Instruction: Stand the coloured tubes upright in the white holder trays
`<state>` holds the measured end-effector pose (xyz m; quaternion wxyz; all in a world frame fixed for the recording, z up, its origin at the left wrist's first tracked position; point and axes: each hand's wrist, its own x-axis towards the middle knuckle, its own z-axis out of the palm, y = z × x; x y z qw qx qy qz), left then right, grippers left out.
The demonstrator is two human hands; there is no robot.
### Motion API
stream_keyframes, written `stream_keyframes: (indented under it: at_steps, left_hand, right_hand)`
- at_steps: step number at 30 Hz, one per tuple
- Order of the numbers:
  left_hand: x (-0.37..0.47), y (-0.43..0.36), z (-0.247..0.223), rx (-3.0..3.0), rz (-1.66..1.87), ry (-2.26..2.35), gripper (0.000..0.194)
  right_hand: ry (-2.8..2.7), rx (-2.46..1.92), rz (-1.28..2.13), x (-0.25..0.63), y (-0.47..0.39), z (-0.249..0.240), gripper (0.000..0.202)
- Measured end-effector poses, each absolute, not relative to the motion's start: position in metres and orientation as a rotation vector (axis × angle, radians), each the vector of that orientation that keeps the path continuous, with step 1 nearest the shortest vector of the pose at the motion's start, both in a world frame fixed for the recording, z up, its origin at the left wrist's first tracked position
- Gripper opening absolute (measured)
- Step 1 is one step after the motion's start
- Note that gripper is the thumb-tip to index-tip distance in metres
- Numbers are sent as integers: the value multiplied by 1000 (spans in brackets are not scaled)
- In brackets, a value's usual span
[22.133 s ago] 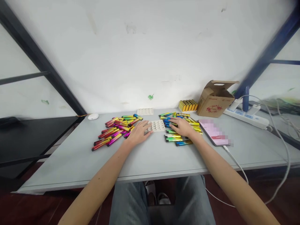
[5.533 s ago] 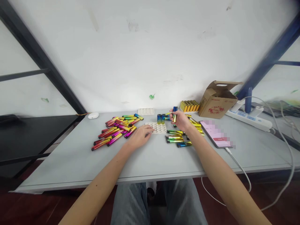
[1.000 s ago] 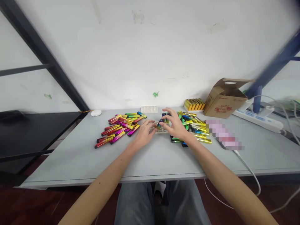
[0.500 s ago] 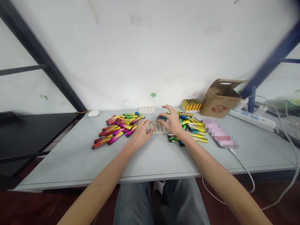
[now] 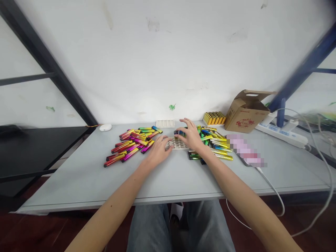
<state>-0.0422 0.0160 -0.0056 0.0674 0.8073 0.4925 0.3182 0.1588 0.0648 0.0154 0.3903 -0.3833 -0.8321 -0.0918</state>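
Note:
A pale tray with round holes (image 5: 178,144) lies on the grey table between my hands. My right hand (image 5: 191,135) pinches a dark blue lighter-shaped piece (image 5: 180,132) over the tray's back part. My left hand (image 5: 158,151) rests at the tray's left edge with its fingers apart and nothing seen in it. Shiny red, gold and magenta pieces (image 5: 131,144) lie in a pile to the left. Yellow, green and blue pieces (image 5: 219,145) are heaped beside and partly behind my right hand.
Against the wall are another pale tray (image 5: 165,123), a tray of upright yellow pieces (image 5: 214,118) and an open cardboard box (image 5: 245,117). A phone (image 5: 245,150) with a white cable, a power strip (image 5: 283,134) and a white case (image 5: 105,127) also lie on the table.
My right hand has shifted slightly left with the dark blue piece, which now looks more upright over the tray. My left hand has barely moved.

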Motion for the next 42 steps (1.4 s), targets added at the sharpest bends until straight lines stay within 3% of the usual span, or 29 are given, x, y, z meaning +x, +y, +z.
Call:
stream_keyframes:
  at_steps: [8, 14, 20, 25, 32, 42]
  left_hand:
    - [-42, 15, -6, 2424, 956, 1483, 25]
    - [-43, 16, -8, 2446, 958, 1475, 22]
    - [-48, 15, -7, 2549, 857, 1444, 29]
    - [-50, 16, -2, 2609, 783, 1503, 28]
    - [-56, 19, 4, 2575, 745, 1518, 23]
    - [-58, 20, -3, 2531, 765, 1490, 26]
  right_hand:
    - [-2095, -1034, -222, 161, 70, 13, 30]
    - [-2090, -1075, -144, 162, 69, 10, 53]
    - [-2022, -1019, -59, 183, 70, 21, 40]
    - [-1742, -1214, -34, 216, 86, 17, 40]
    - [-2142, -1442, -68, 217, 90, 3, 29]
    - [-2300, -1563, -184, 211, 83, 3, 27]
